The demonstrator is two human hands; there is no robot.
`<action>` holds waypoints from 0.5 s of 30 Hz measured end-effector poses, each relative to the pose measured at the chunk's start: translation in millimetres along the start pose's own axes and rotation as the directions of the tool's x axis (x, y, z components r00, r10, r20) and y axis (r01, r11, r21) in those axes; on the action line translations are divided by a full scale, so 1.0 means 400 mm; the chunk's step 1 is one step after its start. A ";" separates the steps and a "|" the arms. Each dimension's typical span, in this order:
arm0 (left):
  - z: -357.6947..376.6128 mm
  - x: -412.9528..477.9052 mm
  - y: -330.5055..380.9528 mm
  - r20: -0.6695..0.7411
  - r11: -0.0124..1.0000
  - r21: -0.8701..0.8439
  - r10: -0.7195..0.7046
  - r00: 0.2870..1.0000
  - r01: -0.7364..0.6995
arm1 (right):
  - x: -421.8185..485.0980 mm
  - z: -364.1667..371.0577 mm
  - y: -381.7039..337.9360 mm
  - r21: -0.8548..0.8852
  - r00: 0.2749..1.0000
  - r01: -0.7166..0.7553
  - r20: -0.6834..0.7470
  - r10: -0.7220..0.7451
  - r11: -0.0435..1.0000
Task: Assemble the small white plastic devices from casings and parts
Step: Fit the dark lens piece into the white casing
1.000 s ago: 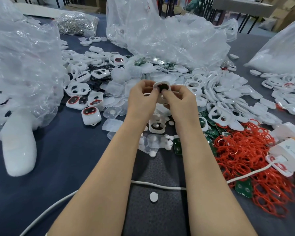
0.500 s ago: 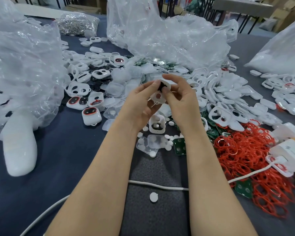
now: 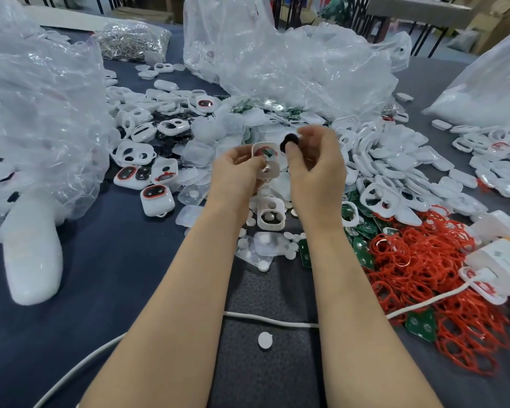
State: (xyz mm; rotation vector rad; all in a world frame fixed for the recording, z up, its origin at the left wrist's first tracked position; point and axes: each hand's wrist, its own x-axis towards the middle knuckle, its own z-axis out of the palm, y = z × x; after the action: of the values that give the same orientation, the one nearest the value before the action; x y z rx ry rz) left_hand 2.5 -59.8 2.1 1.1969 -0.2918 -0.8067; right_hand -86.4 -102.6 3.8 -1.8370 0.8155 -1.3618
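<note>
The left hand [image 3: 236, 172] grips an open white casing [image 3: 266, 161] above the counter [image 3: 115, 260]. Its thumb lies across the lower half, and the open face is turned toward the camera, so a red ring and a bit of green board show in the upper round opening. Just to the right, not touching it, the right hand [image 3: 318, 172] pinches a small black round part [image 3: 289, 141] between thumb and fingertip. The step in hand looks like seating that black piece in the round opening. To do it well, hold the casing level and steady with the thumb clear of the opening. Bring the part down flat rather than on edge, centre it over the ring, and press evenly so the ring is not pinched or pushed out of place. Whether the part has a right way up cannot be told here.
</note>
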 end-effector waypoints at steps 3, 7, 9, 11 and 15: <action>0.001 0.000 -0.009 -0.050 0.970 0.192 0.164 0.985 -0.151 | 0.008 -0.011 -0.002 0.288 0.983 -0.181 0.027 0.181 0.940; -0.001 -0.001 -0.013 -0.052 0.940 0.251 0.250 0.967 -0.230 | 0.007 -0.008 -0.001 0.292 0.993 -0.113 0.059 0.100 0.950; 0.001 -0.001 -0.012 -0.051 0.938 0.248 0.263 0.964 -0.243 | 0.003 -0.004 0.002 0.212 0.998 -0.057 0.051 0.047 0.976; 0.002 -0.005 -0.010 -0.050 0.937 0.235 0.276 0.960 -0.257 | 0.002 -0.003 0.004 0.142 0.999 -0.015 0.044 0.009 0.990; 0.004 -0.013 -0.007 -0.054 0.937 0.202 0.301 0.952 -0.285 | 0.001 -0.002 0.005 0.089 0.998 0.039 0.036 -0.043 0.995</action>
State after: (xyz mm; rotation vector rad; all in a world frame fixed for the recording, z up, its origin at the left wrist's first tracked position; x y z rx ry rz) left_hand -3.1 -57.5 1.3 1.3264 -0.4757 -0.4739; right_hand -87.2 -104.3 2.6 -1.8146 0.6907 -1.3624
